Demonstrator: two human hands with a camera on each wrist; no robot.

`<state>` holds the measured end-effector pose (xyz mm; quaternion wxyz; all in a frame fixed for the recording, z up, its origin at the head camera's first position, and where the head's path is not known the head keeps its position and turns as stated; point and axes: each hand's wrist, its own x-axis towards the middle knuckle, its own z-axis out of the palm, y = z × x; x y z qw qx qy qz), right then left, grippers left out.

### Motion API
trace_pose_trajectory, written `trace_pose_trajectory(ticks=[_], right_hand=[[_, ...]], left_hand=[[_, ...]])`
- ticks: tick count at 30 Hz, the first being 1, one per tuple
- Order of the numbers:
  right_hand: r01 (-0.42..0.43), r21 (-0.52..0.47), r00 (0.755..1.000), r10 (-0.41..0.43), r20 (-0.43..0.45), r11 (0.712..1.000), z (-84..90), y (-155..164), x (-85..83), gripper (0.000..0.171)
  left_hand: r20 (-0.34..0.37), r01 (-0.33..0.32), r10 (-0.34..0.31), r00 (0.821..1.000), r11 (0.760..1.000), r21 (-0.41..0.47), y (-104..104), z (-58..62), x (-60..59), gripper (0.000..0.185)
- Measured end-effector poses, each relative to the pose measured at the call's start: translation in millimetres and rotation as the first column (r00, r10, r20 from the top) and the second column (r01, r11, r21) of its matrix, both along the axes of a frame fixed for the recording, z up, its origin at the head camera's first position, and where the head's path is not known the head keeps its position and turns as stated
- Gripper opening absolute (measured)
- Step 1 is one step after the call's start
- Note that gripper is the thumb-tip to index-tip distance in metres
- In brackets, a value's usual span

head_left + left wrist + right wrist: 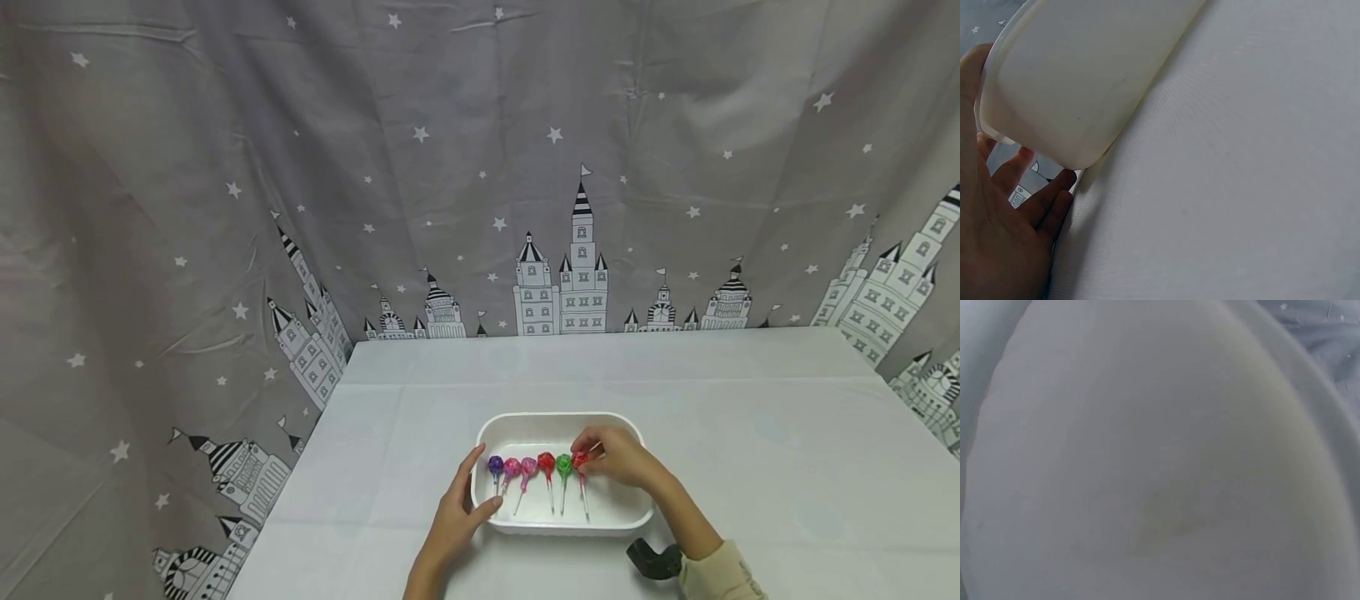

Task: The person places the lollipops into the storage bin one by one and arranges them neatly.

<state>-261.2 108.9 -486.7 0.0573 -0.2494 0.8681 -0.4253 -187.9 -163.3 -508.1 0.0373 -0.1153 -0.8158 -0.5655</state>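
A white tray on the table holds several wrapped lollipops in a row, candy ends toward the back. From the left come a purple lollipop, two pink ones, a red lollipop and a green lollipop. At the row's right end, my right hand pinches another red lollipop by its candy end. My left hand holds the tray's left end, thumb at the front corner and fingers along the side. The left wrist view shows that hand against the tray's outer wall; the right wrist view shows only tray surface.
A black curved object lies on the white-covered table by my right forearm. Behind and left of the table hangs a grey curtain printed with castles and stars.
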Motion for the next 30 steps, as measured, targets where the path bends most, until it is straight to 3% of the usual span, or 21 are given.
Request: trace_pose_trajectory(ticks=[4,7,15,19,26,30], right_hand=[[0.073,-0.025,0.993,-0.071,0.092,0.997,-0.3,-1,1.5,0.022],[0.117,-0.07,0.981,-0.104,0.162,0.991,0.4,-2,2.5,0.023],[0.159,-0.136,0.962,-0.123,0.244,0.978,3.5,-1,3.6,0.025],[0.162,-0.14,0.958,-0.121,0.26,0.977,4.4,-1,3.5,0.026],[0.16,-0.138,0.956,-0.119,0.267,0.977,2.7,-1,3.6,0.026],[0.168,-0.133,0.953,-0.127,0.274,0.977,1.5,-2,3.4,0.026]], left_hand=[[0.016,0.0,0.0,1.0,1.0,-0.01,2,9.1,3.5,0.071],[0.014,0.001,-0.001,1.0,1.0,-0.007,1,6.9,3.3,0.071],[-0.015,-0.009,0.009,1.0,1.0,-0.01,-6,-25.9,-8.3,0.073],[-0.022,-0.003,0.003,1.0,1.0,0.003,-7,-30.8,-10.2,0.072],[-0.016,-0.008,0.008,1.0,1.0,-0.007,-5,-27.0,-9.9,0.073],[-0.012,-0.007,0.007,1.0,1.0,-0.003,-2,-13.3,-5.1,0.072]])
